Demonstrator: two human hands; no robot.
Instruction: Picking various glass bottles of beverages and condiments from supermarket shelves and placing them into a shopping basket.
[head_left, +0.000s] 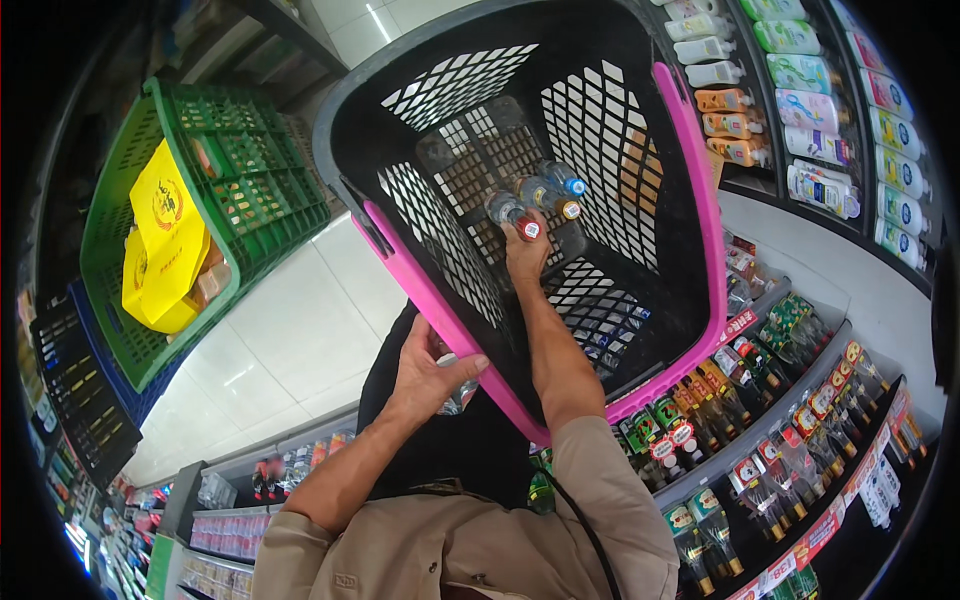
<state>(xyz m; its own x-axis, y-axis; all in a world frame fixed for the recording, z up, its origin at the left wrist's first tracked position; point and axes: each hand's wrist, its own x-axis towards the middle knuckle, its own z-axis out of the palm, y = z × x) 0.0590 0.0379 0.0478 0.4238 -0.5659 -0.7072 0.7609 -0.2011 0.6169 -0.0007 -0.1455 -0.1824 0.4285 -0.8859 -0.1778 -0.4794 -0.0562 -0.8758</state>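
My right hand (526, 252) reaches down inside a black mesh shopping basket (345, 120) and is closed around a clear bottle with a red cap (528, 229). Beside it in the basket stand two more clear bottles, one with a gold cap (570, 209) and one with a blue cap (575, 187). My left hand (430, 372) is at the basket's near left side, gripping its pink handle (500, 395) with the thumb lying over it. A clear bottle-like thing (458, 400) shows partly behind that hand; whether the hand also holds it cannot be told.
On the left stands a green plastic crate (110, 290) with a yellow bag (165, 240) draped in it. Shelves of sauce bottles (765, 450) curve along the lower right. Pump and squeeze bottles (735, 125) fill shelves at the upper right. Pale floor tiles (290, 330) lie between.
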